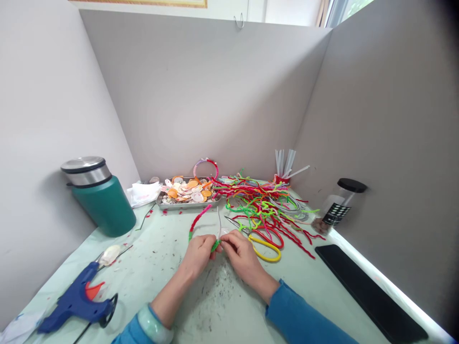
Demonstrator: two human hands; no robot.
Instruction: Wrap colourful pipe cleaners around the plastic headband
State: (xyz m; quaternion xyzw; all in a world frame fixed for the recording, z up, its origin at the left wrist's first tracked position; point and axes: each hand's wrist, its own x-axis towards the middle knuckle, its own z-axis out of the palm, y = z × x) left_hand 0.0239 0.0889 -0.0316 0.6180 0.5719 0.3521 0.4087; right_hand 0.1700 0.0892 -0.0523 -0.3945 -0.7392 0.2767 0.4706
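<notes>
A curved band wrapped in pink, red and green fuzzy wire [197, 219] rises from between my hands, with a bare pale end [219, 220] sticking up at its other side. My left hand [198, 254] is closed on the green part of the band. Close beside it, my right hand [241, 253] pinches at the green end with thumb and forefinger. The fingertips of both hands nearly touch. Scissors with red and yellow handles [267, 246] lie just right of my right hand.
Behind are a metal tray [186, 206] of discs, a finished ring [205, 161] and a heap of coloured fuzzy wires [265, 203]. A green bottle [107, 205] and blue glue gun [77, 296] are left; a clear jar [336, 205] and black slab [366, 291] are right.
</notes>
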